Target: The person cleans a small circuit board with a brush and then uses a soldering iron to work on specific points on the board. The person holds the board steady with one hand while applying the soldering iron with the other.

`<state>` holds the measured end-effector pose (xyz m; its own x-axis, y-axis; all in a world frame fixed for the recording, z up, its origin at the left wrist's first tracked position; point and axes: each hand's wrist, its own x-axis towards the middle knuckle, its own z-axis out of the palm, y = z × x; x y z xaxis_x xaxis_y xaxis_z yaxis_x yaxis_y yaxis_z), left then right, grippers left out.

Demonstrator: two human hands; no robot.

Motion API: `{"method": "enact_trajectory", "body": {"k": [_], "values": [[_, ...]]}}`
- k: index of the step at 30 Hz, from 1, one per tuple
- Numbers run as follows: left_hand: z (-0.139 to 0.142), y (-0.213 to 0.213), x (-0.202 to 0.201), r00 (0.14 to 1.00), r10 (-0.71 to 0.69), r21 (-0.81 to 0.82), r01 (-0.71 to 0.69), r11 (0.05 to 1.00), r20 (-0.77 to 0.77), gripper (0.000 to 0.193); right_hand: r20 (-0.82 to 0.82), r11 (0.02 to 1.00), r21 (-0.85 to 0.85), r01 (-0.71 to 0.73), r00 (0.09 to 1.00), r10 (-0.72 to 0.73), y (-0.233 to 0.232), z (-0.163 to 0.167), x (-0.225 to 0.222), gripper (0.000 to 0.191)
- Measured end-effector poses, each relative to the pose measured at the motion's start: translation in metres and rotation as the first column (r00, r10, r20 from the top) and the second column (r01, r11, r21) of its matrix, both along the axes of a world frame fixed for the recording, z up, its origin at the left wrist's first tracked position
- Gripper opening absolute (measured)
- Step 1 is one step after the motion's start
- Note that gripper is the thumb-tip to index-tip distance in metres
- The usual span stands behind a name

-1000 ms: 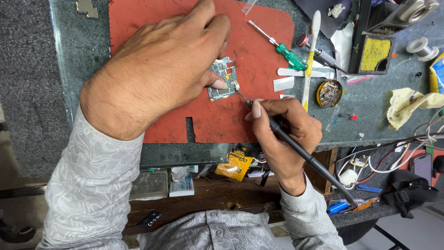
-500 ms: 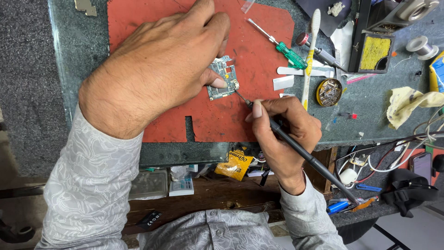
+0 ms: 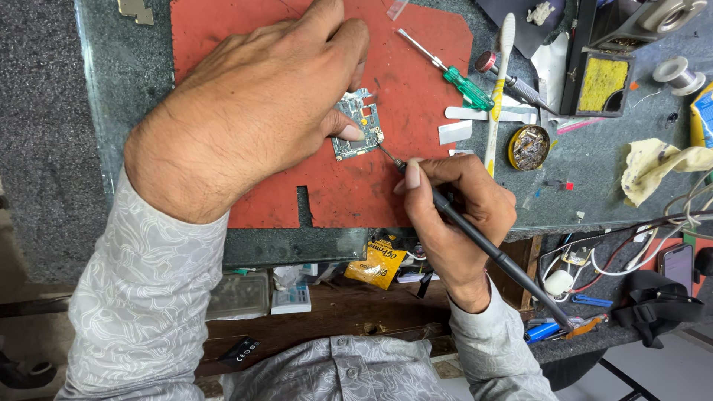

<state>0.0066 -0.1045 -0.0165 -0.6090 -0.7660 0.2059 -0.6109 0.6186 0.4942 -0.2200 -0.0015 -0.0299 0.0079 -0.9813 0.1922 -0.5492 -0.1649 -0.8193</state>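
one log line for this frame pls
left hand pins small circuit board on red mat | right hand holds soldering iron, tip at board edge

Below my right wrist, a yellow sachet (image 3: 377, 261) with dark print lies on the wooden shelf, beside a small white-and-blue packet (image 3: 290, 298). A black label (image 3: 239, 350) sits lower left (print too small), and a phone screen (image 3: 676, 260) far right.

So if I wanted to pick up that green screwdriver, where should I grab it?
Grab the green screwdriver by its chunky green handle, not the thin metal shaft. It lies flat on the red mat's edge, so come down from above, fingers on both long sides, clear of the toothbrush beside it.
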Motion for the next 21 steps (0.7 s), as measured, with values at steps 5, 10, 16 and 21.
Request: {"method": "enact_trajectory", "body": {"k": [5, 10, 16, 21], "values": [[-0.0001, 0.0001, -0.0003, 1.0, 0.003, -0.001, -0.003, 1.0, 0.005, 0.049, 0.016, 1.0, 0.004, 0.017, 1.0, -0.017, 0.0015, -0.001, 0.0005, 0.012], [0.0001, -0.0004, -0.0001, 1.0, 0.005, 0.015, -0.005, 1.0, 0.01, 0.049, -0.039, 1.0, 0.003, 0.017, 0.999, -0.017, 0.0025, 0.0004, -0.0012, 0.009], [-0.0002, 0.0002, 0.0003, 1.0, -0.004, -0.045, 0.003, 0.999, -0.019, 0.051, 0.023, 0.996, 0.079, 0.053, 0.998, -0.055, -0.0002, 0.0046, -0.0049, 0.011], [0.0, -0.0009, -0.0008, 1.0, 0.0, 0.007, 0.0, 1.0, 0.002, 0.049, -0.079, 0.998, -0.027, -0.064, 0.995, 0.062, -0.0022, 0.0081, -0.0056, 0.015]]}}
